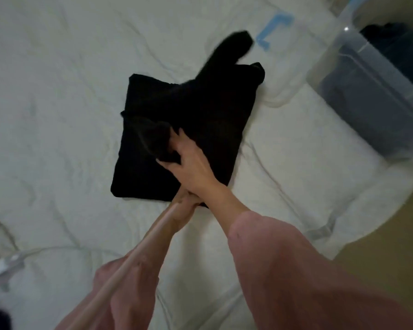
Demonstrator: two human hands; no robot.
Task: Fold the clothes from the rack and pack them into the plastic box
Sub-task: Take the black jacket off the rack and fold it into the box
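At the near left edge I see a white cable [11,260] with its plug lying on the bed [57,115], whose pale, rumpled duvet fills most of my view.

Moving right, my left arm reaches out in a pink sleeve [129,294]. A thin pale line [129,256] runs along the forearm; I cannot tell whether it is a rod or a cord. My left hand [185,202] sits at the near edge of the black garment [200,110], mostly tucked under my right forearm, so I cannot tell whether its fingers hold anything.

The black garment lies in the middle of the bed, folded into a rough square. My right hand [188,160] rests on its near half with the fingers curled, gripping a bunched fold of the black cloth. One loose garment sleeve [231,47] sticks out past the far edge of the square, blurred. Just right of that sleeve is a blue mark [273,28] on the duvet.

At the far right the clear plastic box [377,75] stands on the bed, well apart from the garment, with dark clothes [386,36] inside it. Nearer on the right, beyond the edge of the bed, a tan floor [391,222] shows.
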